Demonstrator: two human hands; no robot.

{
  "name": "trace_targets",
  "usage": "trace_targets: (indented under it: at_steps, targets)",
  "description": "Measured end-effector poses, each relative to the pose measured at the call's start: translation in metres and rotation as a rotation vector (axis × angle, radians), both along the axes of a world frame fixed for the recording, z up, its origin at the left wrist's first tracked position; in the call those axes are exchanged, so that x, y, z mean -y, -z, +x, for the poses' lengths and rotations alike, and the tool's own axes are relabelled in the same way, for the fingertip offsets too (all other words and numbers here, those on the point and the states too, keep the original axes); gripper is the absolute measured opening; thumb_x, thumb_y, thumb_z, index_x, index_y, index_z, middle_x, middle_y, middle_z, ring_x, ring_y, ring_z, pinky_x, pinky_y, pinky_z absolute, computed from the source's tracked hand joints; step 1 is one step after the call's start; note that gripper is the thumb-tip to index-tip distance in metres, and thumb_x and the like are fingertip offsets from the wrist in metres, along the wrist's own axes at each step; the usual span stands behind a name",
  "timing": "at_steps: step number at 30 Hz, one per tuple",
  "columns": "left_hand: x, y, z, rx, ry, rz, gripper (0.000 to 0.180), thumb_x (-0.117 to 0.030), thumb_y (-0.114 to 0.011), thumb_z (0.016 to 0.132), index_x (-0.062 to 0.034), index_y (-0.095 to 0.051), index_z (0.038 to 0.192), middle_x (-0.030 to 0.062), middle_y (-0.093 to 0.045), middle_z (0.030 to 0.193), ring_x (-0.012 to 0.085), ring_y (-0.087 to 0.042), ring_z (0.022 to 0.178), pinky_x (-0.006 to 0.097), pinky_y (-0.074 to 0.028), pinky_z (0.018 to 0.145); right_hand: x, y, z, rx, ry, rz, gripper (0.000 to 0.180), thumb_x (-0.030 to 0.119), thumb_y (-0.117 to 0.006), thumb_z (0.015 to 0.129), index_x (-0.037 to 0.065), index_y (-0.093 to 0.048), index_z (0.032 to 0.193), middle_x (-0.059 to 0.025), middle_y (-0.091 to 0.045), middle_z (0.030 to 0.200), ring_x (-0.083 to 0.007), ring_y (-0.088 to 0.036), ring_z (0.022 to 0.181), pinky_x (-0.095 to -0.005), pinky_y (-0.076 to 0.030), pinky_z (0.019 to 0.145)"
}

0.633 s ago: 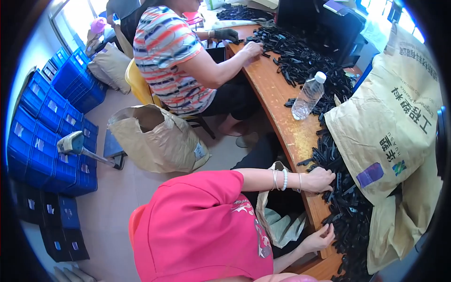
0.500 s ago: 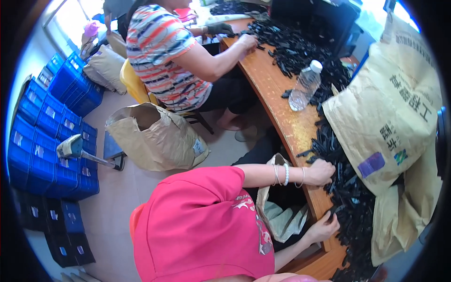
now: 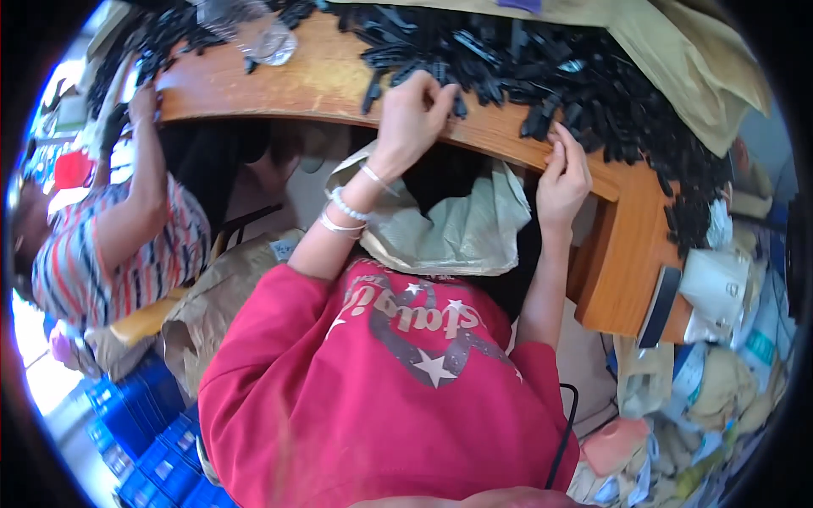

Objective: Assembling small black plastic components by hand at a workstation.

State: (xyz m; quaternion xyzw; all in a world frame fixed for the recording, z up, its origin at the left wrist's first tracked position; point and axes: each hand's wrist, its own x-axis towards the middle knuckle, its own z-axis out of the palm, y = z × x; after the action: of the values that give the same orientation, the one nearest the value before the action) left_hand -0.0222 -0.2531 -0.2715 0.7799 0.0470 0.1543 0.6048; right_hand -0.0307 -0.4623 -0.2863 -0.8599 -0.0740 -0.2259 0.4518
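Small flat black plastic pieces (image 3: pixel 440 46) lie heaped along the wooden table (image 3: pixel 326 80). My left hand (image 3: pixel 411 123), with bracelets on its wrist, is closed over the table's near edge. A black plastic piece (image 3: pixel 459 105) shows at its thumb and forefinger. To the right, my right hand (image 3: pixel 565 182) has thumb and forefinger pinched together beside the near rim of the heap; whatever lies between those fingertips is too small to make out. Below both hands, an open paper sack (image 3: pixel 449 229) with a pale inside rests at my lap, under the table edge.
Beyond the heap lies a large tan paper sack (image 3: pixel 690 63). A clear plastic bottle (image 3: pixel 275 44) is on the table at left. Another person (image 3: pixel 127 229) in a striped shirt sits at left. Blue crates (image 3: pixel 148 406) stand lower left; bags and wrappings (image 3: pixel 711 381) crowd the right.
The view has swung round, so the table now runs across the top and my shirt front fills the middle. My left hand has drawn back from the heap toward the table edge.
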Motion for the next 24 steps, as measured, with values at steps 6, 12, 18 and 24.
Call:
trace_targets:
  at_steps: [6, 12, 18, 24]
  targets:
    - [0.023, 0.002, -0.022, -0.214, 0.269, -0.154, 0.026, -0.016, -0.063, 0.088, 0.0008, -0.052, 0.071, 0.0026, -0.058, 0.055, 0.0071, -0.057, 0.048, 0.022, -0.041, 0.043, 0.014, -0.003, 0.003, 0.103, 0.026, -0.428, 0.026, -0.001, -0.063, 0.08, 0.002, -0.064, 0.105, -0.0107, -0.056, 0.089, -0.0267, -0.059, 0.077, -0.0353, -0.047, 0.067]
    - [0.028, 0.016, -0.028, -0.318, 0.431, -0.182, 0.021, -0.015, -0.059, 0.092, 0.0003, -0.052, 0.078, 0.0065, -0.065, 0.074, 0.0083, -0.06, 0.054, 0.02, -0.048, 0.046, 0.002, -0.005, 0.007, 0.138, -0.109, -0.469, 0.019, 0.003, -0.068, 0.077, 0.002, -0.065, 0.096, -0.0094, -0.055, 0.085, -0.0262, -0.059, 0.078, -0.0366, -0.047, 0.065]
    - [0.022, 0.017, -0.025, -0.337, 0.423, -0.348, 0.019, -0.015, -0.056, 0.093, 0.0018, -0.054, 0.084, 0.0083, -0.066, 0.078, 0.0099, -0.061, 0.055, 0.021, -0.05, 0.047, -0.009, -0.016, 0.011, 0.051, -0.196, -0.484, 0.029, 0.003, -0.071, 0.071, 0.004, -0.062, 0.098, -0.0091, -0.053, 0.092, -0.0263, -0.057, 0.083, -0.0373, -0.046, 0.073]
    - [0.021, 0.018, -0.028, -0.39, 0.453, -0.507, 0.024, -0.017, -0.058, 0.092, 0.0016, -0.051, 0.079, 0.0069, -0.066, 0.075, 0.0089, -0.06, 0.054, 0.021, -0.05, 0.048, 0.007, -0.026, 0.027, 0.15, -0.142, -0.678, 0.035, -0.005, -0.06, 0.073, 0.003, -0.061, 0.107, -0.0106, -0.055, 0.104, -0.0279, -0.056, 0.09, -0.0378, -0.045, 0.077]
